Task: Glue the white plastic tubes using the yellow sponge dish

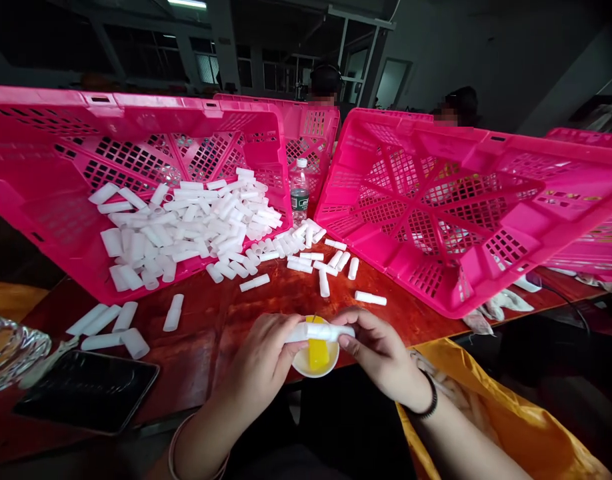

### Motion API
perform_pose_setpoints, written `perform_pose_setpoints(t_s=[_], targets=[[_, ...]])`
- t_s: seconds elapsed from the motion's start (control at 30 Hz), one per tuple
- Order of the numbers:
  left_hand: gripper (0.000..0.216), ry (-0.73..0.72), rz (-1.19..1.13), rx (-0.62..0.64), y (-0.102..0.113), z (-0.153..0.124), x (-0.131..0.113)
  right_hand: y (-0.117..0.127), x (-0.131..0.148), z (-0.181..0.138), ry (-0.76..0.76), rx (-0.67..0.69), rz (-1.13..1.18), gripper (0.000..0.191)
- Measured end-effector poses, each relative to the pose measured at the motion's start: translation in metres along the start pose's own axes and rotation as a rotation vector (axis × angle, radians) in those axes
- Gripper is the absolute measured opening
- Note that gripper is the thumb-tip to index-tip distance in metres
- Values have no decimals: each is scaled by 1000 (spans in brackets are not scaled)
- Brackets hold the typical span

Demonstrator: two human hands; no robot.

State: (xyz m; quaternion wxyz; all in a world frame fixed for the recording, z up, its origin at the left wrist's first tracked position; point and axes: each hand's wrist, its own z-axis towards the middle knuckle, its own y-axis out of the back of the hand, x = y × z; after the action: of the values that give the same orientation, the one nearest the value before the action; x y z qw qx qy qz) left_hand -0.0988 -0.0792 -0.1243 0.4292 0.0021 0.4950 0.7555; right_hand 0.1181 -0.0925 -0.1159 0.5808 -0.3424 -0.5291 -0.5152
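Note:
A white plastic tube (pixel 320 332) lies level between my hands, over the front edge of the table. My left hand (pixel 263 353) is closed on its left end. With thumb and fingers, my right hand (pixel 381 353) pinches the right end, where a narrower section shows. Directly below the tube is a small white bowl (pixel 298 367) with a yellow block (pixel 317 359) in it. The tube hides part of both. Loose white tubes (pixel 371 298) like the held one lie on the table beyond my hands.
A pink crate (pixel 51 220) on its side spills a pile of white tubes (pixel 201 220). Another tipped pink crate (pixel 386 220) stands right. Between them is a water bottle (pixel 300 190). A dark phone (pixel 86 390) lies left; a yellow sack (pixel 516 413) hangs right. People sit beyond.

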Motion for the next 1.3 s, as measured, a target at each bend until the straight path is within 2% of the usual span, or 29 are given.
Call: perform_pose_setpoints(t_s=[0.17, 0.23, 0.3, 0.33, 0.4, 0.47, 0.53, 0.57, 0.63, 0.73, 0.8, 0.93, 1.03, 1.13, 1.17, 1.23, 1.3], targets=[[24, -142, 245, 77, 4, -2, -9, 6, 14, 0, 28, 101, -251, 13], [22, -111, 232, 116, 3, -6, -13, 4, 13, 3, 66, 145, -262, 13], [18, -10, 138, 176, 1, -8, -19, 0, 8, 7, 95, 152, -285, 10], [17, 57, 52, 212, 0, -8, -23, -3, 4, 9, 111, 136, -315, 10], [15, 235, -233, 288, -5, -7, -33, -10, -3, 12, 170, 73, -376, 24], [24, 510, -673, 386, -13, -5, -43, -16, -6, 13, 252, 19, -393, 38], [36, 805, -1134, 505, -20, -6, -51, -15, -5, 10, 311, 34, -382, 43], [40, 894, -1306, 552, -22, -7, -52, -11, -3, 7, 316, 64, -388, 42], [46, 898, -1481, 610, -22, -12, -50, 1, 3, -1, 276, 92, -414, 40], [63, 716, -1396, 588, -14, -22, -37, 25, 9, -20, 158, -41, -416, 32], [72, 663, -1292, 580, -10, -26, -33, 35, 8, -33, 108, -151, -420, 25], [61, 643, -1159, 601, -14, -20, -46, 37, -1, -47, 107, -179, -439, 19], [53, 656, -1056, 484, -20, -13, -58, 38, -7, -53, 124, -258, -495, 21], [50, 701, -979, 310, -20, -11, -56, 39, -23, -63, 134, -411, -760, 32], [50, 722, -970, 269, -19, -11, -54, 37, -32, -68, 156, -395, -859, 38], [47, 758, -1004, 228, -16, -12, -50, 27, -54, -80, 225, -255, -999, 53], [43, 804, -1120, 221, -13, -12, -49, 14, -79, -92, 265, -138, -1059, 54]])
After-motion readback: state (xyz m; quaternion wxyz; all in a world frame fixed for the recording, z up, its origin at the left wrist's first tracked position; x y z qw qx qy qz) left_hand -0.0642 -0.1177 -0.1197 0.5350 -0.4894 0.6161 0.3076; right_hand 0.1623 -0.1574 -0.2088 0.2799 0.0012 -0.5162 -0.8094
